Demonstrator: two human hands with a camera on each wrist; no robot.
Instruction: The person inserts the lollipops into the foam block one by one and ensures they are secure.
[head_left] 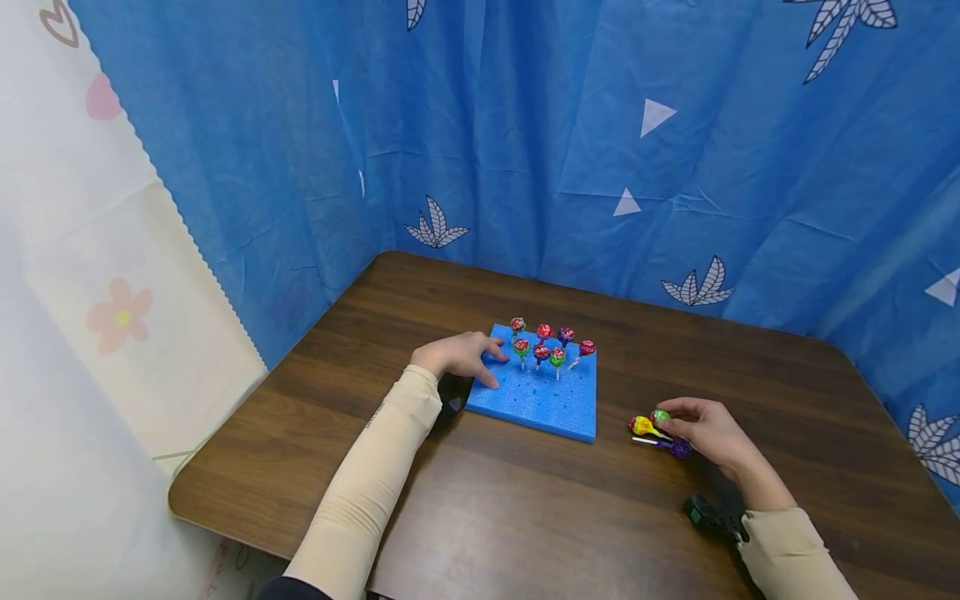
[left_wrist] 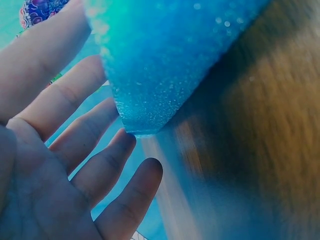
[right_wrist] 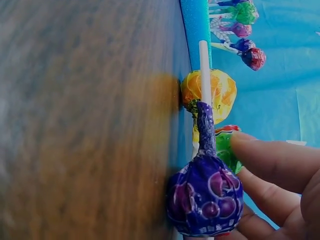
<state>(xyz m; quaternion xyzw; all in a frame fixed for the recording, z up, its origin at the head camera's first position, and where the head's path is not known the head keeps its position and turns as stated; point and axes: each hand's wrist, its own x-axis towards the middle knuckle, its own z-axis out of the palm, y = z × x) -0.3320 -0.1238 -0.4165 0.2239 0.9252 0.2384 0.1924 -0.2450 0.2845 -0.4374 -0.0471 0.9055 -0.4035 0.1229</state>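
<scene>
My left hand (head_left: pixel 459 354) rests at the left edge of a blue foam board (head_left: pixel 536 410), its fingers spread. In the left wrist view those fingers (left_wrist: pixel 92 127) are nearly straight along the board's side. Off the board's right side, my right hand (head_left: pixel 708 429) pinches a green-wrapped lollipop (head_left: pixel 660 417) by its candy head, between thumb and fingers. Close by lie a yellow lollipop (head_left: pixel 642 426) and a purple lollipop (head_left: pixel 681 448). The purple one partly covers the green one in the right wrist view, where the green one's stick is hidden.
Several lollipops stand in holes toward the board's back, among them a red one (head_left: pixel 587 347) that leans and a green one (head_left: pixel 557 357). Holes dot the board's front part. The brown wooden table (head_left: pixel 517 508) backs onto a blue curtain (head_left: pixel 525 167).
</scene>
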